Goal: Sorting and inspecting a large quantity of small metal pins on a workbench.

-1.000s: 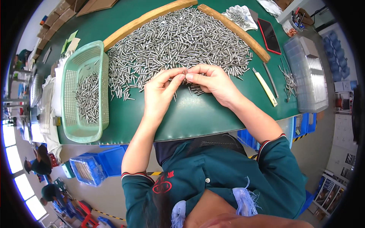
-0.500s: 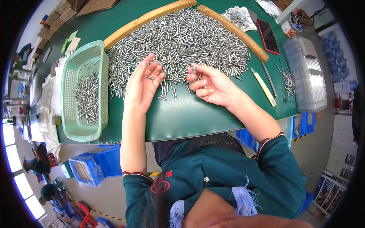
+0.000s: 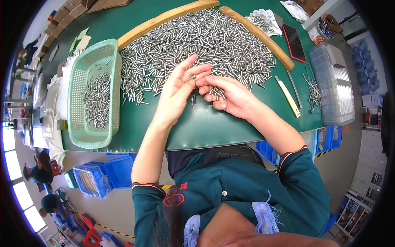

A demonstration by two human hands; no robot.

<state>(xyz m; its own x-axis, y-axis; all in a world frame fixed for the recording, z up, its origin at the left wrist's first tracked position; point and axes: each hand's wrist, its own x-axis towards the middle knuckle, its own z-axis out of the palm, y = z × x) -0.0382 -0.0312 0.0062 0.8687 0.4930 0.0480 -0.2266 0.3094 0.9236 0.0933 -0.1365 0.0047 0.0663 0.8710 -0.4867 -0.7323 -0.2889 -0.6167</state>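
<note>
A wide heap of small silvery metal pins lies on the green tabletop in front of me. Just over its near edge my two hands meet at the fingertips. My right hand is curled around several metal pins, which show between its fingers and palm. My left hand leans in from the left, thumb bent toward the fingers on what looks like one metal pin, partly hidden. Left of the heap stands a pale green perforated basket holding a smaller pile of the same pins.
Two wooden strips border the heap at the back. To the right lie a cutter knife, a red-edged phone, loose metal rods and a clear plastic box. Blue crates stand below the table.
My left hand has moved right and turned inward, so its fingertips now meet those of my right hand. The right hand has stayed nearly in place, still holding pins.
</note>
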